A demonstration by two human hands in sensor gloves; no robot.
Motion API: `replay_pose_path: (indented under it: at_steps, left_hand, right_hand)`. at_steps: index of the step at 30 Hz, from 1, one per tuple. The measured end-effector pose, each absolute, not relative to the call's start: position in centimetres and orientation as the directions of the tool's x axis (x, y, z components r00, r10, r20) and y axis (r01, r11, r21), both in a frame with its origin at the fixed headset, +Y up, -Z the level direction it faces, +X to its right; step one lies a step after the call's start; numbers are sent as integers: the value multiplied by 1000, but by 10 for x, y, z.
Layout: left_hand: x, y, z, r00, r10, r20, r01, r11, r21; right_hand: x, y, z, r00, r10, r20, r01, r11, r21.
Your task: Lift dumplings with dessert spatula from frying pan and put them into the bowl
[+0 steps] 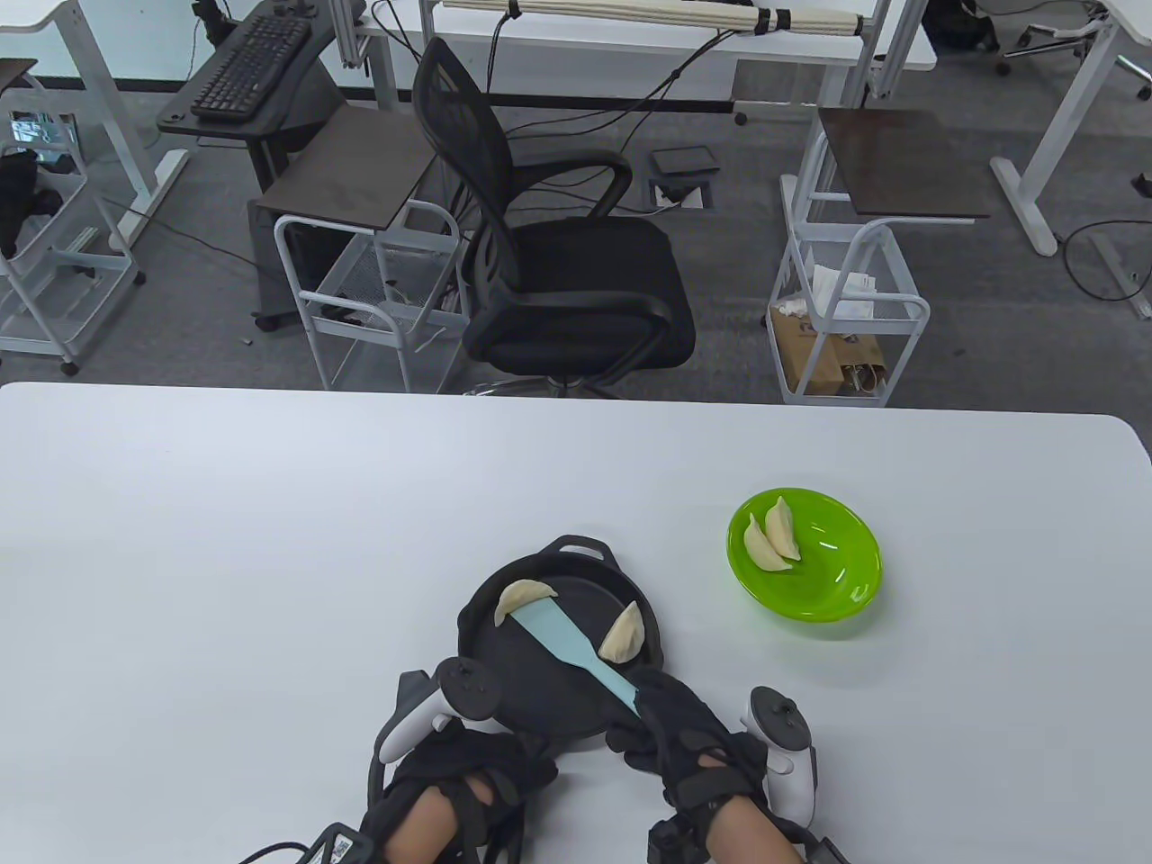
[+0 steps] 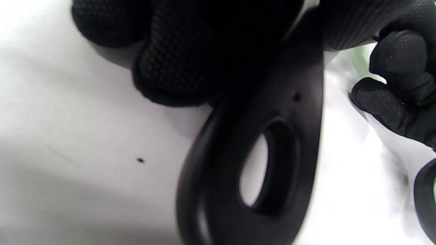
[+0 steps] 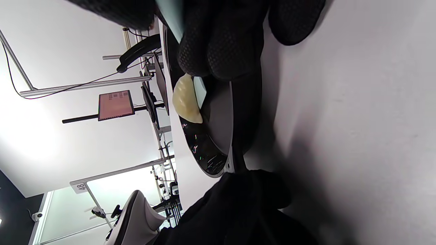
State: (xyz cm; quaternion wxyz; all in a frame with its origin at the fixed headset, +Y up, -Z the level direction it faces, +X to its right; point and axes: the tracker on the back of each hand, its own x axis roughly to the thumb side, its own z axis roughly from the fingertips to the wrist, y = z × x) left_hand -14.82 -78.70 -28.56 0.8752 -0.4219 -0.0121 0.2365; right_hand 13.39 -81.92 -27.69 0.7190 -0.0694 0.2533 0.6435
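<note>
A black frying pan (image 1: pixel 531 670) sits near the table's front edge with two pale dumplings in it, one at the far left (image 1: pixel 524 596) and one at the right (image 1: pixel 624 635). My right hand (image 1: pixel 670 733) grips the handle of a light-blue dessert spatula (image 1: pixel 576 646), whose blade tip lies under the far-left dumpling. My left hand (image 1: pixel 472 765) holds the pan's handle (image 2: pixel 269 160), fingers curled over it. The green bowl (image 1: pixel 837 585) at the right holds two dumplings (image 1: pixel 772 537). In the right wrist view a dumpling (image 3: pixel 185 100) lies in the pan beside the spatula blade.
A black office chair (image 1: pixel 549 252) and white wire carts (image 1: pixel 378 297) stand beyond the table's far edge. The white table (image 1: pixel 225 540) stretches wide to the left and behind the pan.
</note>
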Motion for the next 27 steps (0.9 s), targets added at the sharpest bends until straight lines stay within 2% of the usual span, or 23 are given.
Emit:
replay_pose_path:
  at_steps: [13, 27]
  left_hand:
    - [-149, -787, -286, 886, 426, -181, -407, 531, -743]
    - [-150, -787, -286, 886, 427, -181, -408, 531, -743]
  right_hand:
    - [134, -817, -275, 52, 892, -450, -956, 175, 236]
    - [140, -800, -272, 154, 903, -401, -952, 244, 185]
